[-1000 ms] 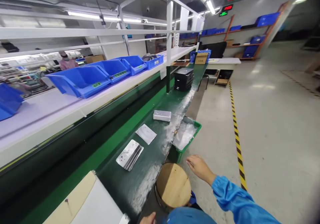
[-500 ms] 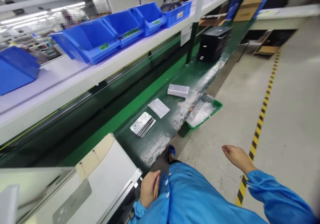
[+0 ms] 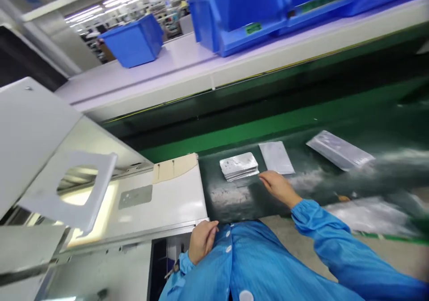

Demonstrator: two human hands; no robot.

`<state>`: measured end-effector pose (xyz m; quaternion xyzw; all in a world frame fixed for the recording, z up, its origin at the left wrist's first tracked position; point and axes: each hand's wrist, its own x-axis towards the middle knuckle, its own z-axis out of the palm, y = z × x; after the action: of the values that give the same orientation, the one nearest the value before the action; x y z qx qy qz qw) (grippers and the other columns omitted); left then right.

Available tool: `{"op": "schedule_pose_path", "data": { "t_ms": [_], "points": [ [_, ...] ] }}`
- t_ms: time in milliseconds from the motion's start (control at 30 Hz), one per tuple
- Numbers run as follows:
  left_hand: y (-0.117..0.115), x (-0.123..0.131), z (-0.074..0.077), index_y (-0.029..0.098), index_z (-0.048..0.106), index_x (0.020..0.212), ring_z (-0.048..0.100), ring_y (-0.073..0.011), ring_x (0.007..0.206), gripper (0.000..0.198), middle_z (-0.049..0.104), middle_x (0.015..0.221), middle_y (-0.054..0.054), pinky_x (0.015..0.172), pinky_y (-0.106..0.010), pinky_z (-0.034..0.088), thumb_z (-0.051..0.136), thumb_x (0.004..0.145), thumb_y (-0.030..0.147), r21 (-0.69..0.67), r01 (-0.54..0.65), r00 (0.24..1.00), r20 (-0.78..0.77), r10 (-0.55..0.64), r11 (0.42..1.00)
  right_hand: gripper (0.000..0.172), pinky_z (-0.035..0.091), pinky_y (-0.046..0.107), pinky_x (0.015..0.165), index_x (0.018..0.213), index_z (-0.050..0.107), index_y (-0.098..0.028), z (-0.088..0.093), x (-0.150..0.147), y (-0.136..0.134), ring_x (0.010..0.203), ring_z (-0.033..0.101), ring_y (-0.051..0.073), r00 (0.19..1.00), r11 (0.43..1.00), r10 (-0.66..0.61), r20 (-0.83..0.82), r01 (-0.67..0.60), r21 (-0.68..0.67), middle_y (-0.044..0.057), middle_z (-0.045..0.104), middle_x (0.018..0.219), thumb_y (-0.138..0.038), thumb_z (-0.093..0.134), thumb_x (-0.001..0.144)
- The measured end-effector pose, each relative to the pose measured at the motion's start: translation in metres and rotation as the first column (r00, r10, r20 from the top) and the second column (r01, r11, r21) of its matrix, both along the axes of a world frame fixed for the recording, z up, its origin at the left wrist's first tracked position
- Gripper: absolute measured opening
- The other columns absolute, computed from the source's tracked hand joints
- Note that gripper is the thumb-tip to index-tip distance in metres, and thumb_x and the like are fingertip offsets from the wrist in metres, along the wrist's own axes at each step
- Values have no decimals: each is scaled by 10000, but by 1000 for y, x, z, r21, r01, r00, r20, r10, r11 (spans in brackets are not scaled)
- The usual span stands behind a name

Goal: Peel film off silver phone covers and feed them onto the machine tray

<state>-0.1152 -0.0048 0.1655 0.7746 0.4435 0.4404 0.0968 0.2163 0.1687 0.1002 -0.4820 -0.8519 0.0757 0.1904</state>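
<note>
My left hand (image 3: 202,240) rests by my waist at the machine's front edge, fingers curled in, with nothing showing in them. My right hand (image 3: 279,187) is over the green bench, its fingers drawn together and nothing visible between them. Just left of its fingertips lies a stack of thin silvery metal plates (image 3: 239,166) with small holes. A flat, pale wrapped packet (image 3: 276,157) lies right behind that hand. On the machine's white bed (image 3: 179,193), a single flat grey plate (image 3: 135,197) with small holes lies beside a beige strip (image 3: 175,168).
A longer pale wrapped bundle (image 3: 340,150) lies farther right on the green bench (image 3: 231,198). Clear plastic film (image 3: 370,214) fills a green bin below the bench edge. Blue bins (image 3: 136,41) stand on the white shelf (image 3: 174,73). The machine's raised white cover (image 3: 30,135) is at left.
The view has swung left toward the machine. My right hand has come from out over the floor to the bench, near the plate stack. My left hand stays at my waist.
</note>
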Motion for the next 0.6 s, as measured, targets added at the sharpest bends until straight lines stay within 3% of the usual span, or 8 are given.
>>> {"op": "schedule_pose_path", "data": {
  "t_ms": [100, 200, 300, 433, 600],
  "points": [
    [-1, 13, 4, 193, 590, 1168, 657, -92, 689, 243, 689, 776, -7, 653, -191, 539, 432, 991, 144, -52, -178, 982, 54, 181, 983, 328, 541, 432, 948, 1115, 712, -152, 3, -18, 59, 1084, 634, 283, 978, 978, 205, 25, -206, 43, 144, 710, 1107, -225, 421, 981],
    [3, 33, 3, 191, 594, 1150, 663, -93, 695, 234, 693, 784, -11, 658, -187, 539, 442, 983, 131, -111, -315, 944, 62, 323, 943, 364, 509, 468, 1004, 1213, 681, -123, -6, -22, 92, 1233, 559, 310, 937, 936, 344, 65, -348, 54, 162, 660, 1265, -196, 446, 945],
    [10, 55, -3, 189, 580, 1173, 662, -99, 683, 232, 700, 787, -14, 636, -190, 532, 446, 988, 148, -124, -371, 927, 7, 375, 920, 414, 521, 478, 973, 1269, 657, -147, -22, -19, 106, 1282, 532, 301, 889, 891, 447, 96, -452, 46, 147, 615, 1360, -166, 429, 925],
    [19, 79, -9, 185, 588, 1154, 666, -122, 656, 231, 702, 758, -24, 609, -212, 525, 428, 989, 182, -118, -421, 907, -65, 416, 899, 424, 549, 483, 909, 1228, 687, -168, -46, -10, 114, 1215, 587, 305, 838, 836, 536, 101, -543, 77, 149, 648, 1311, -193, 366, 952],
    [8, 85, -15, 150, 620, 1125, 698, -175, 691, 280, 722, 778, -81, 631, -266, 552, 382, 994, 216, -193, -454, 891, -125, 438, 870, 421, 575, 464, 861, 1170, 719, -213, -74, -3, 128, 1122, 644, 316, 776, 762, 631, -23, -613, 207, 143, 701, 1205, -343, 358, 997]
  ]
}}
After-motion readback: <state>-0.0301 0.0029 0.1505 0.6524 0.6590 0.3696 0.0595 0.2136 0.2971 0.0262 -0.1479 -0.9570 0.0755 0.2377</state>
